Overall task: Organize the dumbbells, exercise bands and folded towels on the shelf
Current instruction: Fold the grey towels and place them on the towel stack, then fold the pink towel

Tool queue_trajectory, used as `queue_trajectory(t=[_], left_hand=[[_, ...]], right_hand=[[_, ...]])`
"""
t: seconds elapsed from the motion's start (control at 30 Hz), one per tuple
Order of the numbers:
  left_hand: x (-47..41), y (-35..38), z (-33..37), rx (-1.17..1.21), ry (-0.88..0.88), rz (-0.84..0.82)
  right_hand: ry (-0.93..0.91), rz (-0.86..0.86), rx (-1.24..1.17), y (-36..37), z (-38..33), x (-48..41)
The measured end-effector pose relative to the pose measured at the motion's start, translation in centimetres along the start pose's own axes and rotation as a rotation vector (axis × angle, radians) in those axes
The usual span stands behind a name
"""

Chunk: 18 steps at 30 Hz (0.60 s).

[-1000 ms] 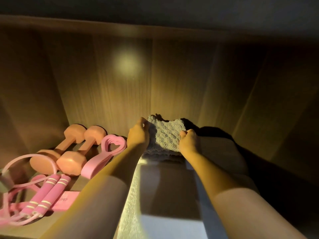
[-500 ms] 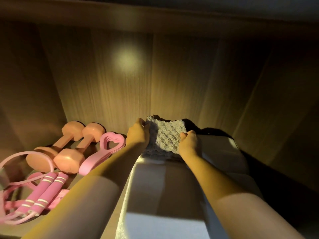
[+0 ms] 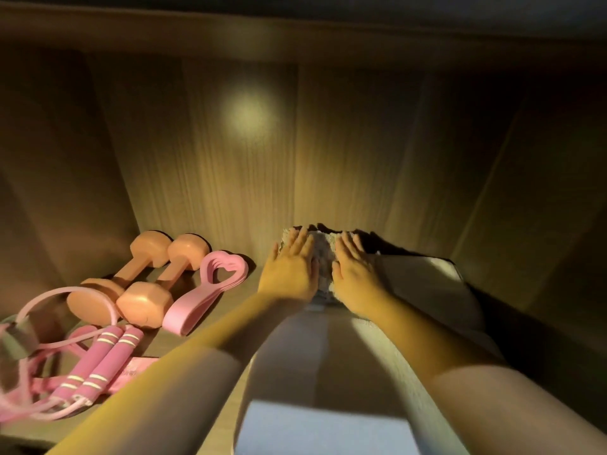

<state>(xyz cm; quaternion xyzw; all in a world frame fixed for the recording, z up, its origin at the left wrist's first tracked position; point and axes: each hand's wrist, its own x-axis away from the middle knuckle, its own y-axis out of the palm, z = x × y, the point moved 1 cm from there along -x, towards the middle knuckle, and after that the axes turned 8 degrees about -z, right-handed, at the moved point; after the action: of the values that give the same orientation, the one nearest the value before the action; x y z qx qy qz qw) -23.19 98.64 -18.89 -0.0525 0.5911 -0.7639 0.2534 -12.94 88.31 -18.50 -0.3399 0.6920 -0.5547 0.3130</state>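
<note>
The small grey folded towel (image 3: 323,257) lies at the back of the shelf (image 3: 244,290), close to the rear wall, on the far end of a larger pale towel (image 3: 328,353) that runs toward the front edge. The risk I see is the top towel skidding or bunching. A forward push rather than a straight-down press could ride it off the far end of the one beneath, or rumple its fold (the light is dim, so I can't read its edges well). Leaning hard could also shift the whole stack sideways.

My left hand (image 3: 290,267) and right hand (image 3: 353,272) both lie flat on it, palms down, fingers straight and together, gripping nothing. Toward the shelf's left side sit the dumbbells (image 3: 144,305), a pink heart-shaped band (image 3: 210,287) and a jump rope (image 3: 98,366), well apart from my hands.
</note>
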Motion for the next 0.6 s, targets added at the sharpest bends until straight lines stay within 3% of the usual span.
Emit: queue_trajectory(t=[0.13, 0.6], left_hand=[[-0.2, 1.8, -0.8, -0.118, -0.051, -0.157], [-0.5, 2.7, -0.3, -0.148, -0.221, -0.299]], right_hand=[[0.036, -0.079, 0.009, 1.7, 0.6, -0.6], [0.127, -0.168, 0.026, 3.0, 0.6, -0.6]])
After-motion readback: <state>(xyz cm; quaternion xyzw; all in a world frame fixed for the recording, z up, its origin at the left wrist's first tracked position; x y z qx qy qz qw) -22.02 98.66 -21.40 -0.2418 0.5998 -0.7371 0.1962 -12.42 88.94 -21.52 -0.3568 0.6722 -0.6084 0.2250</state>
